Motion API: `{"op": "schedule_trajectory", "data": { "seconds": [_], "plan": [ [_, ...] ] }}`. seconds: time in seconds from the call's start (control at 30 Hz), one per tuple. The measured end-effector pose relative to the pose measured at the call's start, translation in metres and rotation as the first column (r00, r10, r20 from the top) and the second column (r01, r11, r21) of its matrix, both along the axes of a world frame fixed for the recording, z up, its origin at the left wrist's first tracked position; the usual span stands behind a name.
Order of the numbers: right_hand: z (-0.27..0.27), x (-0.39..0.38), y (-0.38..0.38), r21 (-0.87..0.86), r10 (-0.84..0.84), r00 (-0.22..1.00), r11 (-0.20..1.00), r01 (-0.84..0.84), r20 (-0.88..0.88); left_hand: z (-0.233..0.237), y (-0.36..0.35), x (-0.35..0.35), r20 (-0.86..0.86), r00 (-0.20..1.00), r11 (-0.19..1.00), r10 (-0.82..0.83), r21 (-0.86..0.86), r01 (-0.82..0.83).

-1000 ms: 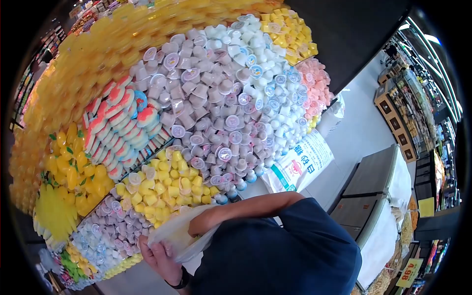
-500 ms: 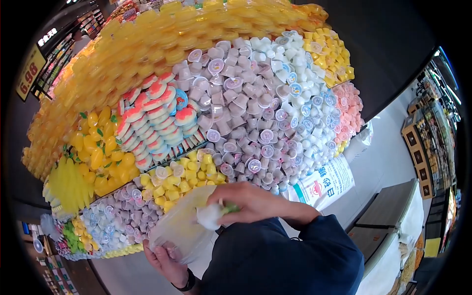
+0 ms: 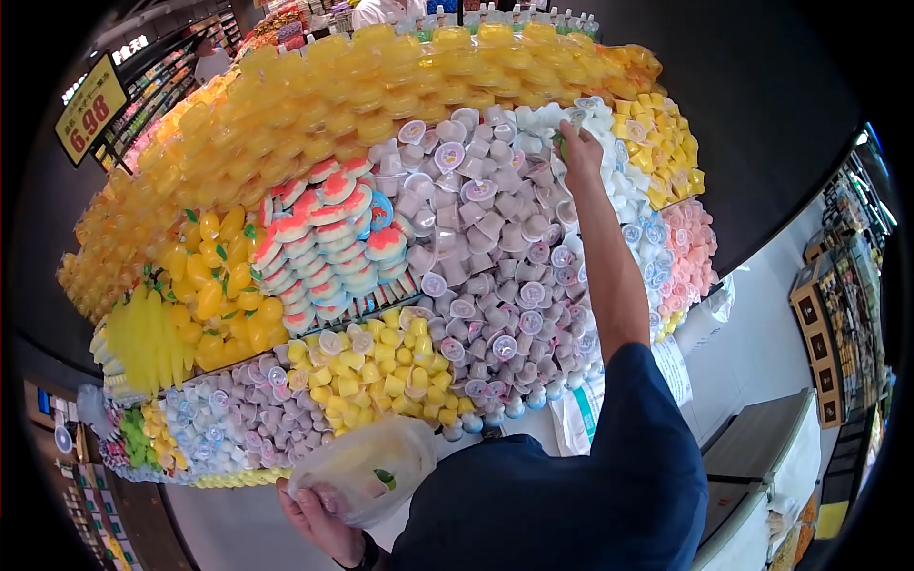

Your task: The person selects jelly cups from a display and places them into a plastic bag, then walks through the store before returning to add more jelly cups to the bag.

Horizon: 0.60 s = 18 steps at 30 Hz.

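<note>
My left hand (image 3: 322,521) grips the lower left side of a translucent plastic bag (image 3: 367,457). Through its film I see a green leaf shape and something pinkish beside my fingers. My right arm is stretched over the display, with my right hand (image 3: 583,152) at the upper part of the white jelly cups (image 3: 543,122). Its fingers are bent close together, and a bit of green shows beside them. What they hold is too small to name.
Purple-grey jelly cups (image 3: 486,228) cover the middle, above yellow cups (image 3: 381,376). Red-and-white packs (image 3: 324,238) and mango-shaped jellies (image 3: 211,285) lie left. Large yellow jellies (image 3: 400,81) line the back. A price sign (image 3: 92,109) stands left; a white sack (image 3: 576,419) lies below.
My right hand has gone from the bag, where it held a white cup and something green, up to the white cups. The leaf shape now shows in the bag.
</note>
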State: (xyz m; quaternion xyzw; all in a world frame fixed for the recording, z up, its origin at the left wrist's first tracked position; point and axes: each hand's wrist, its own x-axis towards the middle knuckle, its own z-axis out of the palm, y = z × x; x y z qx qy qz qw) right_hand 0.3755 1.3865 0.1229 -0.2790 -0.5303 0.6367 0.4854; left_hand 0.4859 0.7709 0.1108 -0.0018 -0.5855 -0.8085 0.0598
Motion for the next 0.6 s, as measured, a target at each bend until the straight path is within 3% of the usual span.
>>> {"op": "schedule_trajectory", "data": {
  "seconds": [0.07,0.1,0.2,0.27,0.37,0.47,0.53,0.6],
  "plan": [
    [-0.003,-0.01,0.002,-0.076,-0.064,0.992,0.996,0.056,-0.11,-0.004,-0.001,0.001,0.005,0.996,0.995,0.091,-0.032,-0.091],
    [-0.016,-0.012,-0.009,-0.052,-0.095,0.993,0.994,0.091,-0.066,-0.006,-0.003,0.0,0.002,0.995,0.995,0.101,-0.025,-0.101],
    [-0.042,0.001,-0.085,-0.012,0.034,0.999,0.999,-0.035,-0.015,-0.009,-0.011,0.002,-0.001,0.995,0.995,0.103,0.011,-0.103],
    [-0.061,0.016,-0.126,-0.056,0.122,0.992,0.991,-0.12,0.016,-0.003,-0.021,0.003,-0.021,0.984,0.984,-0.176,0.033,0.176],
    [-0.059,0.045,-0.19,-0.203,0.302,0.946,0.925,-0.321,-0.119,-0.011,-0.01,-0.006,-0.035,0.996,0.996,-0.086,-0.02,0.086],
    [-0.053,0.072,-0.247,-0.28,0.379,0.911,0.868,-0.41,-0.16,-0.011,-0.019,-0.006,0.056,0.986,0.986,-0.157,-0.049,0.16],
    [-0.053,0.091,-0.277,-0.281,0.477,0.856,0.809,-0.516,-0.198,-0.005,-0.011,-0.005,0.128,0.987,0.994,-0.094,-0.043,0.1],
    [-0.05,0.109,-0.305,-0.213,0.599,0.764,0.736,-0.643,-0.238,-0.003,-0.015,-0.005,0.016,0.976,0.976,-0.216,0.017,0.216]
  ]
}}
